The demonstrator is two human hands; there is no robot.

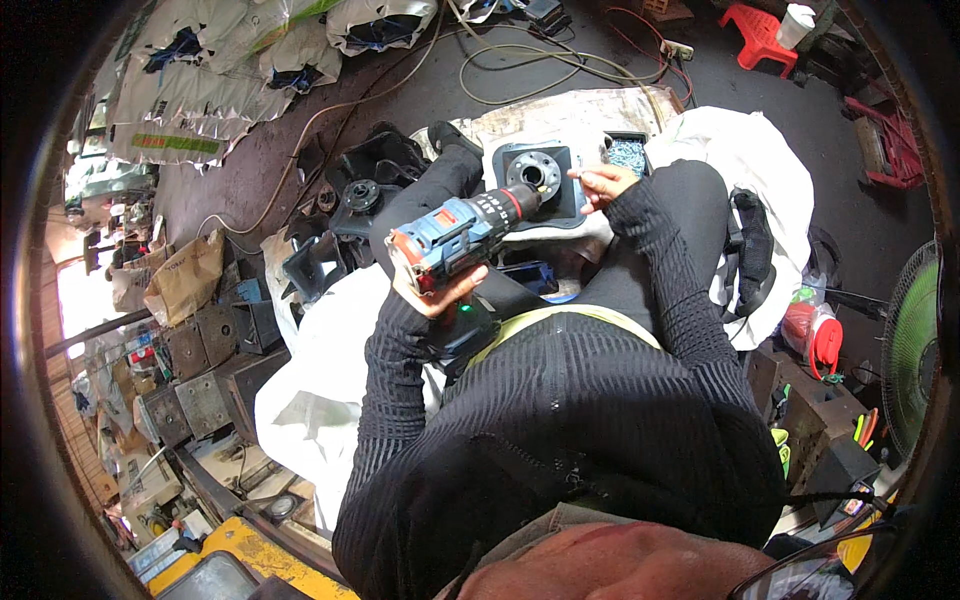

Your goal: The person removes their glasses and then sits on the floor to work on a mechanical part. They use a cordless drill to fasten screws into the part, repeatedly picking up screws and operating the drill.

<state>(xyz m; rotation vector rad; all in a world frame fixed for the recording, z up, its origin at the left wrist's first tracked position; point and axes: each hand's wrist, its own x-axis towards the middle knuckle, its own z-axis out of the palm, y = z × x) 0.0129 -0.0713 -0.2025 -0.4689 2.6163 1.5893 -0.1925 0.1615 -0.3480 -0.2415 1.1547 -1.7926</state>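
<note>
My left hand [447,292] is wrapped round the grip of a blue cordless drill [455,235]. The drill's chuck points up and right, its tip beside a round metal flange [533,176] with a ring of holes. That flange sits in a square blue-grey housing [571,205] between my knees. To the housing's right, my right hand [608,186] has its thumb and fingertips pinched together; anything between them is too small to make out. Just behind that hand stands a small tray of screws [627,153].
More dark housings with flanges [360,196] lie left of my leg. White sacks [775,165] surround my legs. Hoses and cables [520,75] run across the floor ahead. A red stool [760,42] stands far right, a green fan [912,350] nearer. Metal blocks [205,340] line the left.
</note>
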